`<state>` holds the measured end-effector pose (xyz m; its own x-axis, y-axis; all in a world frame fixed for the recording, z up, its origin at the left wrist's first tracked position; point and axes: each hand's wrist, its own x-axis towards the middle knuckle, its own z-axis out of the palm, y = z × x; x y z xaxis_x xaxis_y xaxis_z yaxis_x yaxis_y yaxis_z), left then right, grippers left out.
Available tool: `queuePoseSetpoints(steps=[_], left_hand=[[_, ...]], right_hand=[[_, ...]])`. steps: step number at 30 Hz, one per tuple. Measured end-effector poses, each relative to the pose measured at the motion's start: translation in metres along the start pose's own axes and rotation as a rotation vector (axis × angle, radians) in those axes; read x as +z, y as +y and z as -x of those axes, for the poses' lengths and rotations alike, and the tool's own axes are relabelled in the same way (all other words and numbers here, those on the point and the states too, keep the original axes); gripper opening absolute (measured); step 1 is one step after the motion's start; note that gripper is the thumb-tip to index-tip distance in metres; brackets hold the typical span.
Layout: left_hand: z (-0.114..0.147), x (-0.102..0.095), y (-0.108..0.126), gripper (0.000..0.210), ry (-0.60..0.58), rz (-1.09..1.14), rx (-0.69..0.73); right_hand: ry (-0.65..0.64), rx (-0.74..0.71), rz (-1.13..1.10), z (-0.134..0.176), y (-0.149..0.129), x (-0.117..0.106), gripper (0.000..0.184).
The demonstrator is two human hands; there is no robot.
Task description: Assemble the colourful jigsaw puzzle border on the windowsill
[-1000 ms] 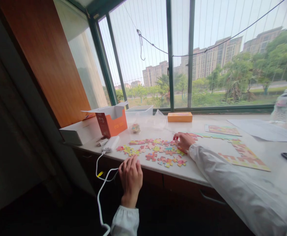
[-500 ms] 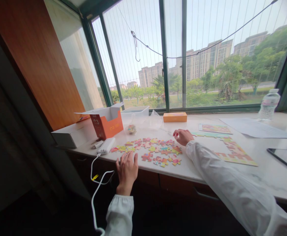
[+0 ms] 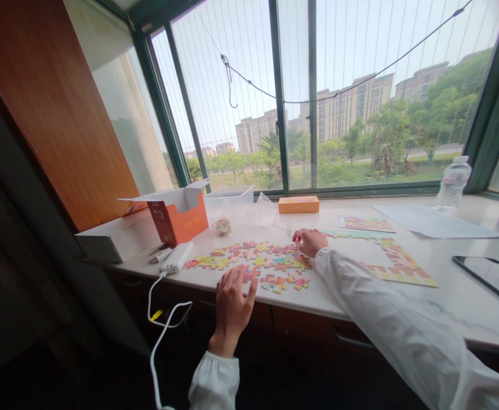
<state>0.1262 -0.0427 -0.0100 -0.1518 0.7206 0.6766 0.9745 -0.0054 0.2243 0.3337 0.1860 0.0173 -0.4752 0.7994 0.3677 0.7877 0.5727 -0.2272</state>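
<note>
Your left hand (image 3: 234, 299) is palm down at the near edge of the tabletop (image 3: 441, 310), fingers loosely bent and thumb apart, with a red-orange puzzle piece (image 3: 251, 273) between thumb and forefinger; whether you touch it, I cannot tell. Your right hand (image 3: 312, 243) has its fingers curled at the far right of the loose pieces (image 3: 281, 266); I cannot tell whether they pinch one.

Those pieces lie scattered between and beyond your hands. To your right, beyond your sleeve (image 3: 372, 302), is the joined border (image 3: 398, 259): the far, right and near sides show connected pieces, while your hand and sleeve may hide some of the left. Its inside is not filled, so I judge the puzzle well short of complete, with the bulk of the pieces unplaced.

Behind the border lies a picture card (image 3: 366, 224), beside a paper sheet (image 3: 437, 221). Behind the pieces sits a small clear bag (image 3: 222, 226) with colourful contents, near an open orange-red box (image 3: 189, 222).
</note>
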Motion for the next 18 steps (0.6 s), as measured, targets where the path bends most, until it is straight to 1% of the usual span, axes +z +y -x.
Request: queuePoseSetpoints(steps=[2, 4, 8, 13, 18], left_hand=[[-0.003, 0.000, 0.007, 0.038, -0.039, 0.018, 0.059], [-0.007, -0.001, 0.011, 0.038, -0.062, 0.016, 0.098], [-0.022, 0.001, 0.017, 0.039, -0.071, 0.008, 0.129], [-0.036, 0.012, 0.023, 0.042, -0.167, 0.022, 0.217], [-0.040, 0.016, 0.023, 0.042, -0.206, -0.015, 0.188]], right_hand=[[-0.011, -0.041, -0.004, 0.002, -0.007, -0.001, 0.020], [0.005, -0.101, -0.026, 0.004, -0.016, -0.002, 0.019], [0.050, -0.209, -0.061, 0.006, -0.032, -0.004, 0.018], [0.014, -0.210, -0.046, 0.004, -0.034, -0.008, 0.019], [0.022, -0.215, -0.035, 0.003, -0.031, -0.010, 0.019]])
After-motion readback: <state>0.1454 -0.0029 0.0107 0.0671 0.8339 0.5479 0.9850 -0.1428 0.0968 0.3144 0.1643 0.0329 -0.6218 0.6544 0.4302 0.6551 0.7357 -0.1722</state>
